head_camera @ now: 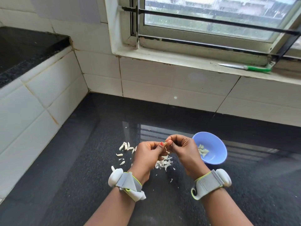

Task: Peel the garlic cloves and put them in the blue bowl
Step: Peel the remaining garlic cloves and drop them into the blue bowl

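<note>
Unpeeled garlic cloves (126, 146) lie on the dark desk (81, 168), partly hidden behind the left hand (147, 154). Both hands pinch one small clove (166, 143) between their fingertips; the right hand (184, 149) covers most of it. Peel scraps (163, 163) sit beneath. The blue bowl (215, 159) holds peeled cloves (202, 150), its near-left edge hidden by the right hand. A green-handled knife (246, 67) rests on the windowsill.

bowl (216, 159) right of hands | peels (163, 163) on counter (81, 160) below hands | cloves (126, 146) left
</note>
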`<state>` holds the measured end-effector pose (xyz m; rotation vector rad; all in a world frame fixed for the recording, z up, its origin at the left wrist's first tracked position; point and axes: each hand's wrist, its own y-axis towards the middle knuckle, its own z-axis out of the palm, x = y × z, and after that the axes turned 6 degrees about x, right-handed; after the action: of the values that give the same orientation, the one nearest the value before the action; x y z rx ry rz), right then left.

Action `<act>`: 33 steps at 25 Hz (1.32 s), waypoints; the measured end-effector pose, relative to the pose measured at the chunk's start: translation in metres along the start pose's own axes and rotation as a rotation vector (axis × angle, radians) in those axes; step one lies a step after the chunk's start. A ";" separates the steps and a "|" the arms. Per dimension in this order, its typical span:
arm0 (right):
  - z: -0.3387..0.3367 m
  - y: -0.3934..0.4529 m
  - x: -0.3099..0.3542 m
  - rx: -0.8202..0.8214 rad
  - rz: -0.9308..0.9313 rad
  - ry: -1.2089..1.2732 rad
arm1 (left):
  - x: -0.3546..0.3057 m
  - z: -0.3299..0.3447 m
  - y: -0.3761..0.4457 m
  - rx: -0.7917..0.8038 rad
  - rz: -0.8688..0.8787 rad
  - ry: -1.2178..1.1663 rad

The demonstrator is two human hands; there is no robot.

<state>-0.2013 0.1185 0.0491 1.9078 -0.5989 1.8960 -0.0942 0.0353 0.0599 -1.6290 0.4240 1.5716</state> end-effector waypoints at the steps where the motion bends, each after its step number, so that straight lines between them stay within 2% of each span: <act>1: 0.000 0.000 0.000 0.011 -0.005 0.017 | -0.001 0.001 -0.001 0.031 -0.055 -0.093; 4: 0.002 -0.001 0.000 0.028 -0.008 0.067 | -0.003 0.002 -0.002 0.076 -0.174 -0.283; 6: 0.003 0.000 -0.001 0.017 -0.001 0.074 | -0.003 0.002 -0.002 0.055 -0.162 -0.300; 11: 0.001 -0.002 0.001 -0.018 0.034 0.016 | 0.001 -0.004 0.000 -0.145 0.091 -0.053; 14: 0.000 -0.003 0.004 -0.012 0.039 0.029 | 0.000 -0.007 0.001 -0.135 0.159 0.010; 18: -0.001 -0.002 0.005 -0.063 0.044 0.140 | -0.003 -0.005 -0.001 -0.055 0.032 -0.280; 21: -0.001 -0.003 0.004 -0.055 0.051 0.173 | -0.005 -0.004 -0.002 -0.003 -0.032 -0.373; 26: 0.000 -0.004 0.003 -0.019 0.034 0.091 | -0.008 -0.004 -0.002 0.013 -0.053 -0.406; 33: -0.001 -0.001 0.007 -0.027 -0.056 -0.229 | -0.006 -0.006 -0.002 -0.020 -0.063 -0.376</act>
<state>-0.2020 0.1196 0.0564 2.1180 -0.6284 1.6392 -0.0895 0.0305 0.0654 -1.3065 0.1555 1.7887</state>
